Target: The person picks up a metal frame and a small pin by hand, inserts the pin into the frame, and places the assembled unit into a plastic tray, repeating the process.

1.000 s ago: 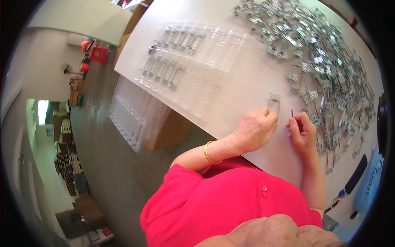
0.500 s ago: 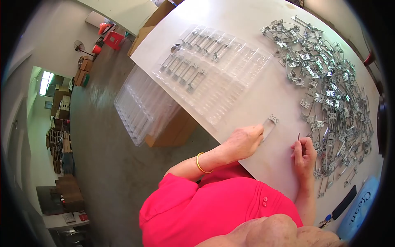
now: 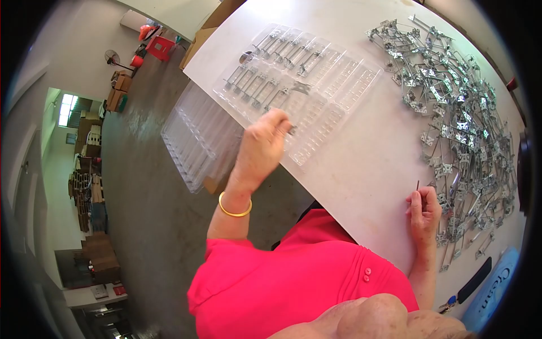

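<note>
In the head view, a clear plastic tray [image 3: 361, 85] is seen laid on the white table [image 3: 361, 158], its slots partly filled with two rows of slim metal brackets [image 3: 257, 87]. A further metal bracket [image 3: 301, 87], blurred, is gripped near its lower end by the closed fingers of the left hand [image 3: 265, 141] and is held over the tray, just beside the lower filled row; whether the plastic is touched by it cannot be told. A gold bangle [image 3: 234, 213] is worn on the left wrist. The right hand [image 3: 426, 210] is rested near the table's edge, its thumb and fingers pinched together on a thin dark rod [image 3: 418, 185] (only the tip is shown). Beside that hand, a large tangled pile of metal brackets [image 3: 463, 127] is spread along the right side of the table. A blue packet [image 3: 495, 288], marked "Clean", is set at the lower right, next to a dark strap [image 3: 474, 279]. Below the table's left edge, more clear trays [image 3: 192, 133] are stacked by a cardboard box [image 3: 212, 184].
</note>
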The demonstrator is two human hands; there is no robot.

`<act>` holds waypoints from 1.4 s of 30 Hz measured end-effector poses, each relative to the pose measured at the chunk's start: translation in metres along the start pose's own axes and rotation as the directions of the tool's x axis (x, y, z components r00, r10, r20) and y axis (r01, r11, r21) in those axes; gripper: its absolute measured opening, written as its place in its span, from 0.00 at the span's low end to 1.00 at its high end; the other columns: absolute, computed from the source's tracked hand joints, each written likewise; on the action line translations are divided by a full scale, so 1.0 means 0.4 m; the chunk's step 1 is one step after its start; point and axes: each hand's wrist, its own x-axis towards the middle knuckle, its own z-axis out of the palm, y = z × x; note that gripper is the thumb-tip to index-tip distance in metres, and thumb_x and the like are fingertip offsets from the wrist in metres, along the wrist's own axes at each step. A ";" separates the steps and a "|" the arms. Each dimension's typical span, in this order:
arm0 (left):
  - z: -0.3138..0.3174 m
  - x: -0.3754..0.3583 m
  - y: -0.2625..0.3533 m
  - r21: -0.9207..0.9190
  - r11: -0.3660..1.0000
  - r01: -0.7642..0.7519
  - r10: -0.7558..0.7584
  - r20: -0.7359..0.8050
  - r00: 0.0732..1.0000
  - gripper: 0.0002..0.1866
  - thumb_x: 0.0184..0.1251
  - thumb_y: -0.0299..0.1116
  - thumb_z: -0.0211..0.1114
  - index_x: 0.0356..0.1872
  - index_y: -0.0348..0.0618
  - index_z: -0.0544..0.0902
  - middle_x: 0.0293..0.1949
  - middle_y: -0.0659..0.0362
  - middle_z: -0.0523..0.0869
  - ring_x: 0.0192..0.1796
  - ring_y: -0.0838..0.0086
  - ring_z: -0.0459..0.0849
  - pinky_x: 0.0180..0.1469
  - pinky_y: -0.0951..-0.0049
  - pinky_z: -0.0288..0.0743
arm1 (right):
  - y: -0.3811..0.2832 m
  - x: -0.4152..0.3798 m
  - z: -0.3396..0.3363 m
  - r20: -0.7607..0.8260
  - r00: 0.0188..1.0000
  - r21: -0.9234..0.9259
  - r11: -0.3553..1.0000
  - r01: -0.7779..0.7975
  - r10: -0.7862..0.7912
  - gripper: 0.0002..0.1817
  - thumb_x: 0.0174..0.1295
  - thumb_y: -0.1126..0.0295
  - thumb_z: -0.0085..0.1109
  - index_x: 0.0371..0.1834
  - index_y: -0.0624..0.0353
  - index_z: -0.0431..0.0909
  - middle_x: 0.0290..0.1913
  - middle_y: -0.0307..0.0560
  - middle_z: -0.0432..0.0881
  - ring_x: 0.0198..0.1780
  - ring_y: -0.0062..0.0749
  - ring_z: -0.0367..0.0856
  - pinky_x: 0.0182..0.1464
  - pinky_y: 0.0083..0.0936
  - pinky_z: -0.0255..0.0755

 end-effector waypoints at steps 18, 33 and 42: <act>-0.026 0.092 -0.142 0.170 0.979 0.114 -0.160 0.289 0.944 0.06 0.72 0.28 0.63 0.40 0.34 0.81 0.27 0.49 0.83 0.31 0.68 0.81 0.38 0.66 0.75 | -0.007 0.002 0.006 -0.018 1.000 -0.010 1.000 0.008 -0.008 0.07 0.76 0.74 0.56 0.37 0.58 0.73 0.27 0.33 0.78 0.23 0.11 0.72 0.26 0.14 0.66; -0.005 0.094 -0.185 0.276 0.961 -0.004 -0.090 0.326 0.941 0.06 0.70 0.29 0.66 0.39 0.36 0.83 0.33 0.46 0.84 0.37 0.58 0.85 0.44 0.61 0.77 | -0.005 0.003 0.006 -0.021 0.999 -0.028 0.999 0.032 -0.033 0.07 0.76 0.74 0.56 0.36 0.58 0.72 0.27 0.33 0.78 0.23 0.11 0.72 0.25 0.14 0.66; 0.015 0.092 -0.172 0.422 0.906 -0.018 -0.116 0.291 0.950 0.07 0.68 0.33 0.68 0.40 0.41 0.86 0.36 0.48 0.85 0.42 0.52 0.86 0.47 0.57 0.78 | -0.001 0.003 0.006 -0.021 1.000 -0.006 1.000 0.020 -0.020 0.07 0.76 0.74 0.56 0.37 0.58 0.73 0.27 0.33 0.78 0.23 0.11 0.72 0.26 0.14 0.66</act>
